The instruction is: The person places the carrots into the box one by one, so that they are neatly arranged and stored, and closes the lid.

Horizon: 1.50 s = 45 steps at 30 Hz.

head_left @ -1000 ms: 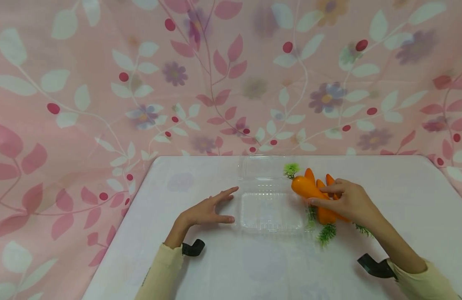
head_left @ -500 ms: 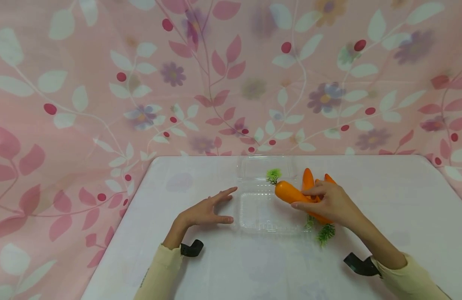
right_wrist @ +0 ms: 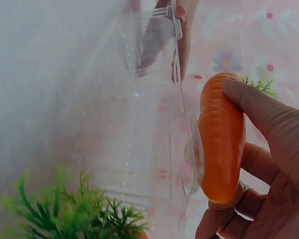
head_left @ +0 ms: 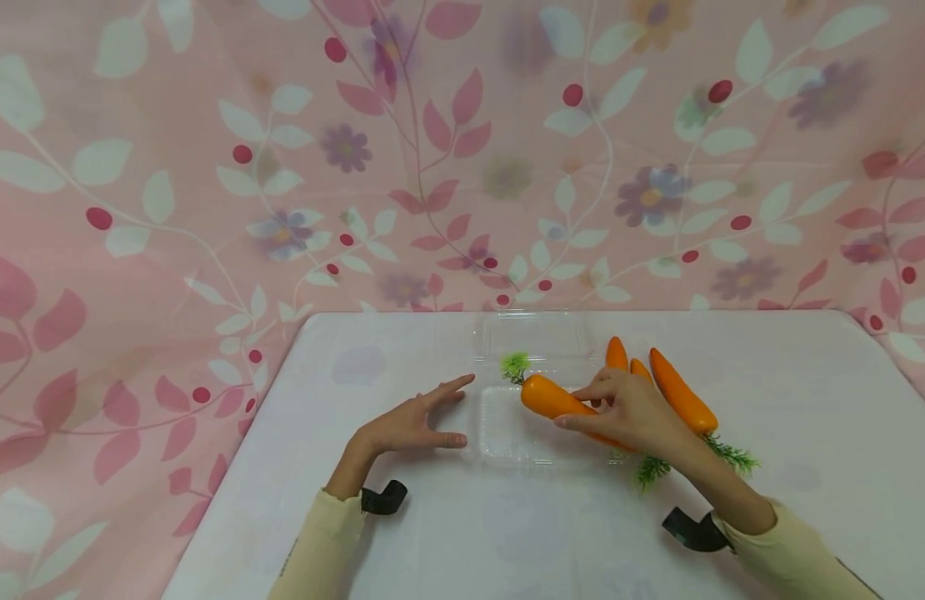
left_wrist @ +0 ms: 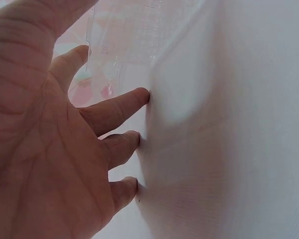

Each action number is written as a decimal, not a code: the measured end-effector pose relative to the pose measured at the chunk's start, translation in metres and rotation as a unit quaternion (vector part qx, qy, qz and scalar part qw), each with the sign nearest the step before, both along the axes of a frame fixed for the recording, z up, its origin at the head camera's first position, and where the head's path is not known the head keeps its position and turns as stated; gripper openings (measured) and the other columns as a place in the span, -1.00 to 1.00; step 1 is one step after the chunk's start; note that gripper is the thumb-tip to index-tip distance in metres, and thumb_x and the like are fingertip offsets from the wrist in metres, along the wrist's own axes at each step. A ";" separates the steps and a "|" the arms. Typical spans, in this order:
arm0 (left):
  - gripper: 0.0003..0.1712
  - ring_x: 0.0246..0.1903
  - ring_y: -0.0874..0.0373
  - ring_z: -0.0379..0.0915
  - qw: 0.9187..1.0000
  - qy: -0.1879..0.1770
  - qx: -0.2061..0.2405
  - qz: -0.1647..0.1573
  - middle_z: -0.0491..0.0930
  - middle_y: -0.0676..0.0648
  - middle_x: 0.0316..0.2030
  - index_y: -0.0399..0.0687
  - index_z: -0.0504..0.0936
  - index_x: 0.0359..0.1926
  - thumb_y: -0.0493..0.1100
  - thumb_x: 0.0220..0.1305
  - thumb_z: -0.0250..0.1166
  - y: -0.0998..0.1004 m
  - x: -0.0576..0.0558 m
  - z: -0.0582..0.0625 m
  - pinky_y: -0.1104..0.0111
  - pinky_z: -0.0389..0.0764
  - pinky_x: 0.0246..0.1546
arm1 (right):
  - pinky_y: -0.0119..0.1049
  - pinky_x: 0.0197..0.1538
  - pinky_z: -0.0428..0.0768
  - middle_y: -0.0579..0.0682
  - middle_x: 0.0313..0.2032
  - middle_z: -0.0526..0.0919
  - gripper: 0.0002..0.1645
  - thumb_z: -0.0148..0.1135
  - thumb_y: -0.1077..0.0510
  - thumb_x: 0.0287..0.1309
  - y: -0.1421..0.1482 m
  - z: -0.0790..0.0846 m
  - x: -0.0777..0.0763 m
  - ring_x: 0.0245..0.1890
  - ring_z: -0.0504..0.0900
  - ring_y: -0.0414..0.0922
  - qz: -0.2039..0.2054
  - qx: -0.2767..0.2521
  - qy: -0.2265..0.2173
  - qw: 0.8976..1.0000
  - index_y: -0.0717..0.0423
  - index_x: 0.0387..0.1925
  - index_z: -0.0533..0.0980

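Note:
My right hand (head_left: 637, 408) pinches an orange toy carrot (head_left: 547, 397) between thumb and fingers, held over the clear plastic clamshell box (head_left: 500, 433). Its leafy green top (head_left: 516, 365) points to the far left. In the right wrist view the carrot (right_wrist: 222, 139) shows ridges, and its near end overlaps the box rim (right_wrist: 187, 124). My left hand (head_left: 412, 427) rests at the left of the box with fingers spread, holding nothing. The left wrist view shows its fingertips (left_wrist: 142, 94) at the tabletop.
More toy carrots lie right of the box: one stands out whole (head_left: 680, 390), others are partly hidden behind my right hand. The box lid (head_left: 533, 335) lies open towards the back. A floral curtain (head_left: 462, 158) hangs behind the white table (head_left: 807, 400).
My right hand has carried the carrot left, from above the other carrots to over the box, uncovering a carrot on the right. My left hand has stayed in place.

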State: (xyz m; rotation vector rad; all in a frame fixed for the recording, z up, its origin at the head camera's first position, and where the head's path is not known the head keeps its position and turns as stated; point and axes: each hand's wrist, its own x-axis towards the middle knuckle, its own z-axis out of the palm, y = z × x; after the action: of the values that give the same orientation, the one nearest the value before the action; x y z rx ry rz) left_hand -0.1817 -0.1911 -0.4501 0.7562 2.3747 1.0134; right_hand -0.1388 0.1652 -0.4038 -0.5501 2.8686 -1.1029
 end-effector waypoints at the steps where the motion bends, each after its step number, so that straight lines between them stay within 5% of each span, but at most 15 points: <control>1: 0.05 0.50 0.02 -0.21 1.000 -0.002 0.001 0.000 0.29 0.04 0.41 0.42 0.02 0.55 0.22 0.16 0.41 0.000 0.000 0.000 -0.19 -0.25 0.39 | -0.34 -0.46 0.32 -0.22 -0.50 0.48 -0.37 0.52 -0.34 -0.16 -0.002 -0.001 0.000 -0.53 0.37 -0.18 0.000 0.001 0.000 1.000 -0.02 -0.13 0.76; 12: 0.05 0.50 -0.01 -0.21 1.000 -0.002 -0.010 0.004 0.29 0.05 0.40 0.45 0.01 0.54 0.25 0.15 0.41 0.000 0.001 0.003 -0.18 -0.21 0.39 | -0.37 -0.52 0.36 -0.22 -0.48 0.49 -0.43 0.55 -0.27 -0.13 -0.016 -0.003 0.000 -0.53 0.38 -0.19 0.019 0.009 -0.005 1.000 -0.02 -0.14 0.76; 19: 0.03 0.49 0.04 -0.14 1.000 -0.002 -0.018 0.006 0.29 0.03 0.41 0.65 -0.02 0.50 0.27 0.14 0.40 0.001 0.001 0.003 -0.19 -0.25 0.39 | -0.38 -0.46 0.40 -0.21 -0.46 0.49 -0.46 0.56 -0.25 -0.13 -0.026 -0.007 -0.001 -0.48 0.41 -0.18 0.019 0.015 -0.035 0.999 -0.04 -0.15 0.77; 32: 0.07 0.49 0.02 -0.13 1.000 0.006 -0.019 0.001 0.30 0.04 0.39 0.42 0.01 0.55 0.26 0.14 0.41 0.001 0.000 0.001 -0.20 -0.25 0.38 | -0.35 -0.40 0.36 -0.23 -0.44 0.48 -0.45 0.54 -0.26 -0.13 -0.037 -0.018 -0.003 -0.43 0.39 -0.19 0.038 0.042 -0.064 0.996 -0.04 -0.15 0.76; 45: 0.05 0.50 0.00 -0.19 1.000 0.004 -0.012 0.001 0.30 0.05 0.40 0.41 0.02 0.55 0.24 0.15 0.41 0.001 0.001 0.001 -0.19 -0.23 0.39 | -0.06 -0.14 0.21 -0.29 -0.40 0.48 -0.43 0.47 -0.36 -0.11 -0.042 -0.027 -0.003 -0.35 0.41 -0.24 0.065 0.091 -0.076 0.991 -0.10 -0.16 0.77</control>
State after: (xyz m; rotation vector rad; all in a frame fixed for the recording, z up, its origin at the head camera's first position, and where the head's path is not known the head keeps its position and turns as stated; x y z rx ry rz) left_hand -0.1804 -0.1896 -0.4488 0.7507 2.3907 0.9826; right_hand -0.1421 0.1227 -0.4310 -0.6035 2.7198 -0.8175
